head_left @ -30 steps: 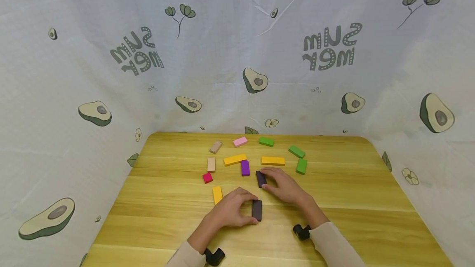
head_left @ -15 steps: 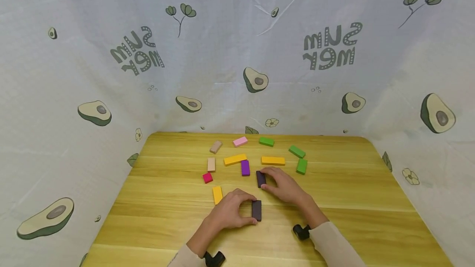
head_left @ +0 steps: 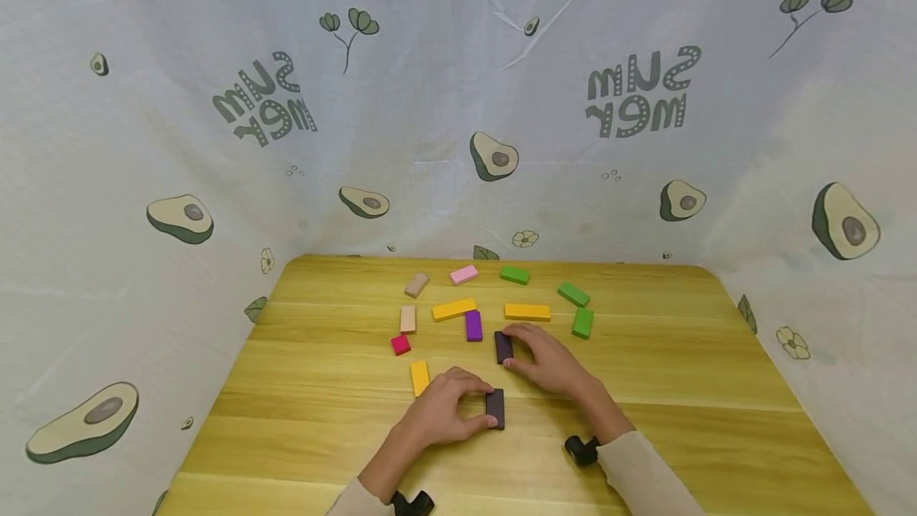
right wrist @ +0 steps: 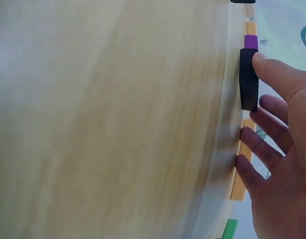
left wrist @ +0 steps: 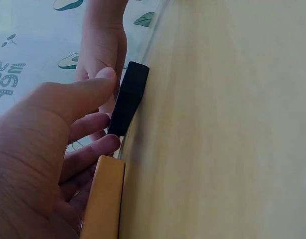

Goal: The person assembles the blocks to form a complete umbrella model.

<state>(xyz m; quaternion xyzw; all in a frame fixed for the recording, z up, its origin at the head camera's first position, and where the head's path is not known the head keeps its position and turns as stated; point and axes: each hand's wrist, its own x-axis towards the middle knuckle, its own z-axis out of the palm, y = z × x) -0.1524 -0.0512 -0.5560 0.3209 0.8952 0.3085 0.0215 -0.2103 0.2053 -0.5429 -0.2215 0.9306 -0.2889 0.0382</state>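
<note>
Two dark, nearly black blocks lie flat on the wooden table. My left hand (head_left: 446, 411) holds the nearer dark block (head_left: 495, 409) by its two short ends, thumb at the near end and index finger at the far end. Farther off, my right hand (head_left: 548, 359) pinches the other dark block (head_left: 504, 347) the same way, as the right wrist view also shows. A yellow block (head_left: 419, 378) lies beside my left hand's knuckles, and its lower part is hidden in the head view. Just left of the right hand's block stands a purple block (head_left: 474, 326).
Behind the hands lie two long yellow blocks, one at left (head_left: 454, 309) and one at right (head_left: 527, 312). Around them are several green blocks (head_left: 583, 323), a pink block (head_left: 464, 275), tan blocks (head_left: 407, 319) and a red cube (head_left: 400, 345). A printed curtain (head_left: 430, 102) encloses the table.
My left thumb has shifted slightly along the near end of its dark block, which has moved barely leftward. The right hand and the other blocks stay in place.
</note>
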